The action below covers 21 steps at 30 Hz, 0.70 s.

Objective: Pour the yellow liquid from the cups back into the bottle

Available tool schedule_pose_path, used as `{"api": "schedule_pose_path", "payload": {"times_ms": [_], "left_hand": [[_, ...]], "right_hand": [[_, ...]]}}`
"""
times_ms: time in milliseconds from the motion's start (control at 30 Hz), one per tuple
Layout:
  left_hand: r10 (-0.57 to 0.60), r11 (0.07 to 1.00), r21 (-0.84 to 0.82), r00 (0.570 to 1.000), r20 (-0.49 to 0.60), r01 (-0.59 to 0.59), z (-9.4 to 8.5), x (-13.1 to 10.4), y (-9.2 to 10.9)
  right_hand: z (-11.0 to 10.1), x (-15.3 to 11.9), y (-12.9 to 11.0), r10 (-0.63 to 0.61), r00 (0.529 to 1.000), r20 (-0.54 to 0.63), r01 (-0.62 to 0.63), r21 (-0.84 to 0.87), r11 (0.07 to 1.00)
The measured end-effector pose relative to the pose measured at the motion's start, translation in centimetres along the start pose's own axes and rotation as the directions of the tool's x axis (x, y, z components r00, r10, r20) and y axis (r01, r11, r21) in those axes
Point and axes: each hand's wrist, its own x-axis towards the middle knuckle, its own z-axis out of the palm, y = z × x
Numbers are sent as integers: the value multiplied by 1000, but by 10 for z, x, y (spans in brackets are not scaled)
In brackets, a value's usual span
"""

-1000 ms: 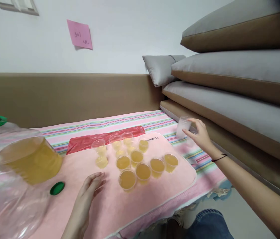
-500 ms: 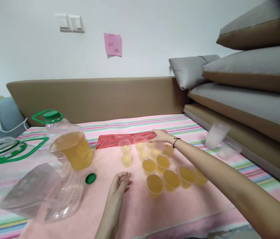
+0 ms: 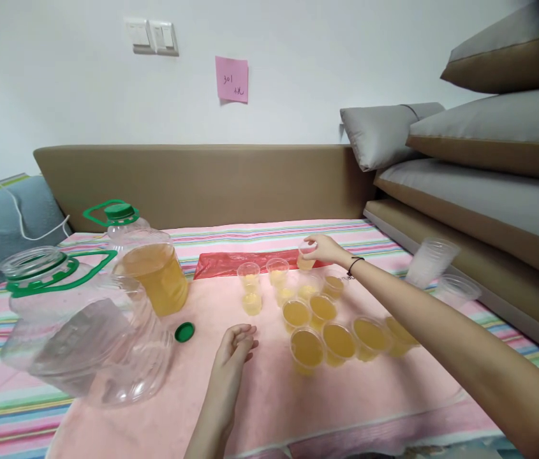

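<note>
My right hand (image 3: 321, 247) grips a clear plastic cup (image 3: 306, 259) with pale yellow liquid at the back of the cup group, above the red plastic sheet. Beneath my right forearm and before it stand several cups of darker yellow liquid, among them a front one (image 3: 307, 348). Three or so paler cups, such as one (image 3: 249, 275), stand left of these. My left hand (image 3: 237, 344) hangs over the pink cloth (image 3: 173, 408) with nothing in it, its fingers loosely curled and apart, left of the front cups.
On the left are an open clear jug (image 3: 101, 357) with a green handle, a capped bottle (image 3: 128, 233) and a container of yellow liquid (image 3: 161, 280). A green cap (image 3: 184, 331) lies nearby. Spare cups (image 3: 432, 262) sit right, beside stacked cushions (image 3: 499, 191). A red sheet (image 3: 221, 264) lies behind.
My right hand has lifted a cup from the back row, up and slightly right. My left hand stays about where it was. The whole view has shifted a little.
</note>
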Motion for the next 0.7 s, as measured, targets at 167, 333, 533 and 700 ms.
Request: {"api": "schedule_pose_path", "payload": {"times_ms": [167,333,533,700], "left_hand": [[-25,1000,18,999,33,24,-2,9,-2],[-7,1000,26,999,40,6,-3,16,-10],[7,999,42,998,59,-10,-2,14,-10],[1,998,61,999,53,-4,1,5,2]], "right_hand": [[-46,-17,24,68,994,-86,-55,148,987],[-77,-58,50,173,966,-194,-103,327,939],[-79,-108,67,266,930,-252,-70,591,803],[-71,-126,74,308,928,-210,-86,683,725]]}}
